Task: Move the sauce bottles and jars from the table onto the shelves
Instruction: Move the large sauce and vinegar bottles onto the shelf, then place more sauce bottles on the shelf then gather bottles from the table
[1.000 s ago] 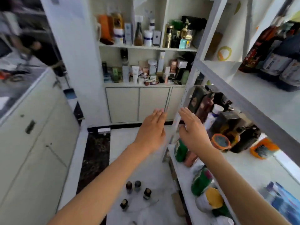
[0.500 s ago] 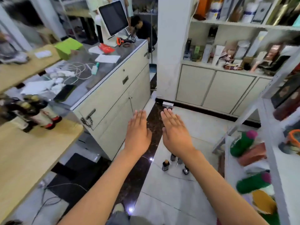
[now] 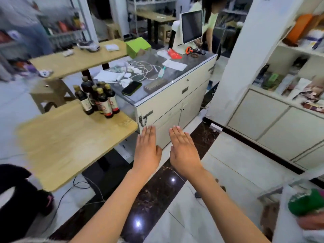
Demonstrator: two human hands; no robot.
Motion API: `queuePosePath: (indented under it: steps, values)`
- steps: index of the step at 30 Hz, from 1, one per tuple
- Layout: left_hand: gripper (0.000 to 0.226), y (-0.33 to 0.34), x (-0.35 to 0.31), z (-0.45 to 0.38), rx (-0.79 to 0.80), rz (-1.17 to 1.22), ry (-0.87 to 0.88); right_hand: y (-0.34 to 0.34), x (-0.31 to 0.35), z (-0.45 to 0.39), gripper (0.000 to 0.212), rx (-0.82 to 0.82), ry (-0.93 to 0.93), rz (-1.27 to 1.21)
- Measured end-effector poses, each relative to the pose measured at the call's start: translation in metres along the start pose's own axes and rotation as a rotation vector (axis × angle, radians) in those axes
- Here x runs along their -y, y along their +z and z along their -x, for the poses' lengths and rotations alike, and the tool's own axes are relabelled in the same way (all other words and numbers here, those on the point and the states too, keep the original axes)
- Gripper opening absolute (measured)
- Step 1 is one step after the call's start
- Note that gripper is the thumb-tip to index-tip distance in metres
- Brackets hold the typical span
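Several dark sauce bottles (image 3: pixel 98 98) with yellow caps and red-and-white labels stand clustered at the far corner of a light wooden table (image 3: pixel 66 142) on the left. My left hand (image 3: pixel 148 151) and my right hand (image 3: pixel 184 152) hover side by side in mid-air over the floor, palms down, fingers straight, holding nothing. Both hands are to the right of the table's edge, well short of the bottles. The white metal shelf (image 3: pixel 273 192) shows only as a corner at the lower right, with a green-capped item (image 3: pixel 306 201) on it.
A cream counter (image 3: pixel 175 95) with a phone, cables, papers and a monitor (image 3: pixel 191 27) stands just behind the table. White wall shelves and cabinets (image 3: pixel 273 123) fill the right. A second wooden table (image 3: pixel 78 58) lies further back. A person stands behind the monitor. Cables trail on the floor.
The view has swung left from the shelf toward the table, bringing the bottle cluster into full view. Both hands stay flat and empty in front of me.
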State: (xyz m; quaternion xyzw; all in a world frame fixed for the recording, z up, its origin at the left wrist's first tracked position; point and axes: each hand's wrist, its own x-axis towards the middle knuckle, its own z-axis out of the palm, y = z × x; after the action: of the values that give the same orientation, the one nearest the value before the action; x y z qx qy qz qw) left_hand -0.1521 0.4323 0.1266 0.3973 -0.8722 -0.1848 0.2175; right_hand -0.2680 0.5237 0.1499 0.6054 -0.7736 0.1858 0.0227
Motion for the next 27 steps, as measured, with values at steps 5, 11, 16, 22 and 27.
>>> queuePosePath:
  steps: [5, 11, 16, 22, 27]
  values:
    - [0.069, -0.043, 0.084, -0.002, -0.113, 0.058, -0.135, 0.038, 0.078, -0.053, 0.068, 0.077, -0.138, -0.037]
    - [0.071, -0.085, 0.187, -0.010, -0.174, 0.092, -0.277, 0.079, 0.162, -0.116, 0.068, 0.164, -0.193, -0.108]
    - [0.070, -0.098, 0.258, -0.026, -0.169, 0.176, -0.386, 0.113, 0.205, -0.162, 0.067, 0.170, -0.174, -0.126]
    - [0.066, -0.097, 0.302, -0.064, -0.170, 0.237, -0.447, 0.144, 0.228, -0.211, 0.066, 0.216, -0.122, -0.153]
    - [0.064, -0.095, 0.337, -0.114, -0.172, 0.250, -0.459, 0.166, 0.225, -0.270, 0.064, 0.268, -0.070, -0.186]
